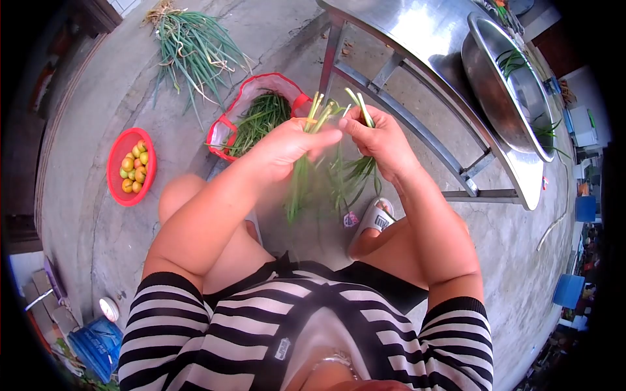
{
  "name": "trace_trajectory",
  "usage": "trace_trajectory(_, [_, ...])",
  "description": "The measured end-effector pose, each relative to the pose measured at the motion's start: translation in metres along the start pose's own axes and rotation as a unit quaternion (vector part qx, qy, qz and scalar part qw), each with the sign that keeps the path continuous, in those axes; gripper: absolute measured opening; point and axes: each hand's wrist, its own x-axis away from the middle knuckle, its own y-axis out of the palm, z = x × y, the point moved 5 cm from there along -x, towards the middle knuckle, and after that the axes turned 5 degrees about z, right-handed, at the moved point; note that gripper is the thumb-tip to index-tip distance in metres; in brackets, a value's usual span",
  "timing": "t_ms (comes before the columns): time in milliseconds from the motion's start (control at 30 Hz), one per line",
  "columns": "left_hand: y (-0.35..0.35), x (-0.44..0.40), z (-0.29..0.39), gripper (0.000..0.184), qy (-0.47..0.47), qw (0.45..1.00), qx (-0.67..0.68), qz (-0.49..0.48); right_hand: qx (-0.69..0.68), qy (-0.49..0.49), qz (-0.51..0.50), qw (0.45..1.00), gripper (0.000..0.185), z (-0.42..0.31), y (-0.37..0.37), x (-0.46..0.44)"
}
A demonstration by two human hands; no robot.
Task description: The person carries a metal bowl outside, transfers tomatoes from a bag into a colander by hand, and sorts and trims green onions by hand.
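Observation:
My left hand point(293, 144) is closed around a bunch of long green garlic chives point(298, 192), pale cut ends up and leaves hanging below. A thin orange strip shows near the top of that bunch. Close beside it, my right hand point(381, 140) grips a smaller bunch of chives point(365, 112), its leaves drooping toward the floor. The thumbs of both hands nearly meet between the bunches. Motion blurs the left hand and the leaves under it. Just beyond my left hand, a red and white bag point(228, 111) holds more loose green leaves point(264, 117).
A red plastic basket point(114, 166) of small yellow-orange fruits point(135, 168) sits on the concrete floor at left. Spring onions point(202, 49) lie farther back. At right, a metal table point(417, 26) carries a large steel basin point(486, 85) with some greens inside.

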Motion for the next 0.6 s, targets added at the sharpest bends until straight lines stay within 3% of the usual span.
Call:
trace_trajectory(300, [0.0,-0.004,0.003,0.023,0.032,0.999,0.006,0.021,0.084,-0.046,0.027,0.995,0.017,0.0,-0.002,-0.005])
trace_trajectory(600, [0.0,-0.001,0.003,0.025,0.002,1.0,-0.014,-0.003,0.105,-0.082,0.041,0.99,0.015,-0.008,-0.012,-0.005])
